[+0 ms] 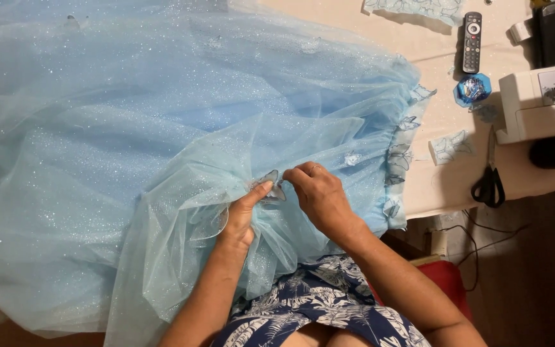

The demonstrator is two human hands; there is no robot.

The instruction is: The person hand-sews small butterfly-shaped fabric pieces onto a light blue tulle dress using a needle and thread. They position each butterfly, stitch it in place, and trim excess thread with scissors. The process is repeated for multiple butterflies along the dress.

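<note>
Pale blue tulle (pixel 162 128), sheer and dusted with glitter, billows over most of the table (pixel 431 186) and spills into my lap in soft gathered folds. My left hand (pixel 242 215) comes up from beneath a fold, thumb pressed flat against a small butterfly appliqué (pixel 272 185), thin and winged, with dark outlines on translucent blue. My right hand (pixel 319 196) curls over from the other side, fingertips pinched narrow at the same appliqué; whether a needle or pin sits between them I cannot tell. The appliqué lies on a raised ridge of tulle, right between my two hands.

More butterflies dot the gathered waistband edge (pixel 398 154) to the right. Past it, on the cream tabletop, rest black-handled scissors (pixel 489 183), a cut patch of butterfly-printed fabric (pixel 449 146), a shiny crumpled blue wrapper (pixel 472 89) and a slim black remote control (pixel 471 42). A white sewing machine (pixel 537 106) stands at the far right edge.
</note>
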